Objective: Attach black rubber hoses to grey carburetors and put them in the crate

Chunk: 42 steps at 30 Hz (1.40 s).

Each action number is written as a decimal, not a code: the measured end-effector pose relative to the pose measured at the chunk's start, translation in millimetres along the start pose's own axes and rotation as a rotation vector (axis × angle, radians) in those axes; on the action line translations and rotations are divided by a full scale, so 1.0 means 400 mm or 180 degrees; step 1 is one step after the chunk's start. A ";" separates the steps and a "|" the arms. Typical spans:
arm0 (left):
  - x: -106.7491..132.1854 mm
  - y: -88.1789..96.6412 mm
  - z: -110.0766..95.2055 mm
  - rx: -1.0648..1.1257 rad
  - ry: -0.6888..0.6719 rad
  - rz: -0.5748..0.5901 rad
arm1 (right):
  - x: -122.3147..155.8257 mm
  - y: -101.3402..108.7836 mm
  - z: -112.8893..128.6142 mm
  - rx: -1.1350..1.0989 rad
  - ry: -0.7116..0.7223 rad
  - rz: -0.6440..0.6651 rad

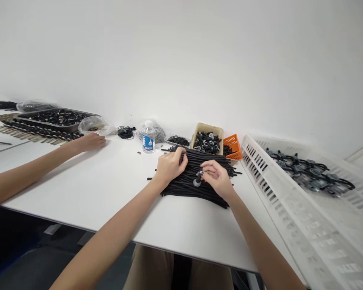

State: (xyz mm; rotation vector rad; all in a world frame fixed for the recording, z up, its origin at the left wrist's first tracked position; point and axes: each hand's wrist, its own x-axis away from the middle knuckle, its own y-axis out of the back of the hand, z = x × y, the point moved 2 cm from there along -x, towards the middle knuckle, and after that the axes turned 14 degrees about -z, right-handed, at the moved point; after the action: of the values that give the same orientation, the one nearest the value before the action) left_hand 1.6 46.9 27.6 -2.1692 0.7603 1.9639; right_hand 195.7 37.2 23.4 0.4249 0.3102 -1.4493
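Observation:
A pile of long black rubber-like tubes point(187, 187) lies across the white table in front of me. Over its left part is my left hand point(169, 165), fingers curled together; whatever they may hold is hidden. My right hand point(218, 179), above the right part of the pile, pinches a small black fitting with a round grey disc point(197, 182) at its lower end. The two hands are apart. Just behind the pile, a cream bin point(195, 139) holds several similar black pieces with grey discs.
An orange basket point(237, 146) and a large white crate point(278, 201) holding assembled parts stand to the right. A clear bottle point(148, 139) stands behind the pile. Leftward are a co-worker's hand point(93, 141), a plastic bag point(93, 123) and a metal tray point(69, 128) of black parts.

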 end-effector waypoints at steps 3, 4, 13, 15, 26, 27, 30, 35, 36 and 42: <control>0.003 -0.002 -0.002 0.0068 0.0063 0.0062 | 0.029 -0.020 0.008 0.0629 0.0447 0.0501; 0.004 -0.003 -0.004 0.0088 0.0084 0.0088 | 0.034 -0.024 0.009 0.0860 0.0608 0.0588; 0.009 -0.007 -0.020 0.0181 0.0188 0.0211 | 0.042 -0.014 0.001 0.1651 0.1175 0.0589; 0.008 -0.007 -0.020 0.0188 0.0216 0.0214 | 0.043 -0.014 0.002 0.1620 0.1207 0.0554; 0.000 -0.003 -0.017 0.0276 0.0334 0.0219 | 0.031 -0.006 -0.002 0.0976 0.1183 -0.0345; 0.000 -0.002 -0.017 0.0285 0.0344 0.0232 | 0.029 -0.005 -0.004 0.0992 0.1141 -0.0384; 0.001 -0.002 -0.017 0.0300 0.0380 0.0263 | 0.024 -0.004 -0.012 0.1067 0.1063 -0.0370; 0.000 -0.003 -0.017 0.0281 0.0416 0.0283 | 0.026 -0.007 -0.016 0.1238 0.1120 -0.0146; 0.000 -0.004 -0.016 0.0277 0.0425 0.0276 | 0.026 -0.007 -0.015 0.1245 0.1124 -0.0136; -0.005 -0.003 -0.006 0.0245 0.0498 0.0139 | 0.026 -0.003 -0.011 0.1097 0.1075 -0.0247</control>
State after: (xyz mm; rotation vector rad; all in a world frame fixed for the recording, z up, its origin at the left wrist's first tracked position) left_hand 4.0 47.5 29.7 -2.2994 0.8976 1.7683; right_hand 195.7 29.9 14.8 0.9513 0.3493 -1.5090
